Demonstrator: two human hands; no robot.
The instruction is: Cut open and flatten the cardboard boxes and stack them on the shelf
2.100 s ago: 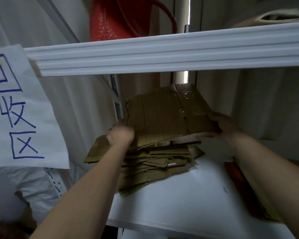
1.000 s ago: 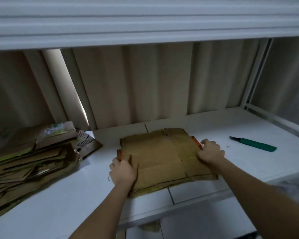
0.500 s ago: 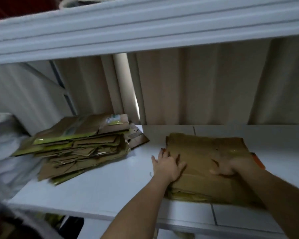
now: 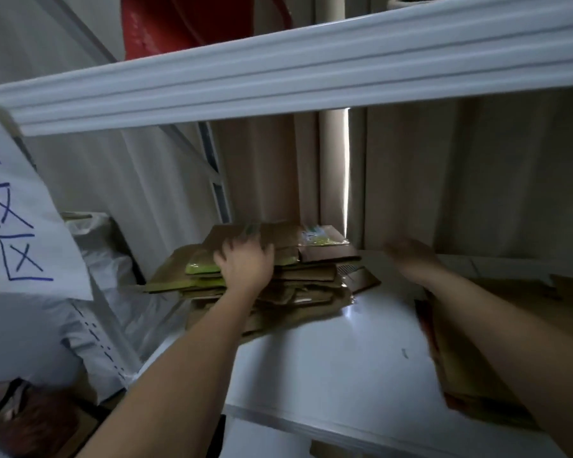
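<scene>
Cardboard stack [image 4: 278, 279] sits at the shelf's [image 4: 328, 358] back left corner, the left hand [image 4: 245, 262] resting spread-fingered on top. The right hand [image 4: 407, 256], blurred, hovers open just beside it, holding nothing.

Red bag [image 4: 179, 24] sat on upper level, top left. White paper sign [image 4: 20, 226] w/ blue handwritten characters hung at left edge. White plastic bag [image 4: 103, 259] bulged just beside it, lower down. Beige corrugated wall [image 4: 460, 176] ran behind; thin light gap [image 4: 346, 173] showed thru near centre.
</scene>
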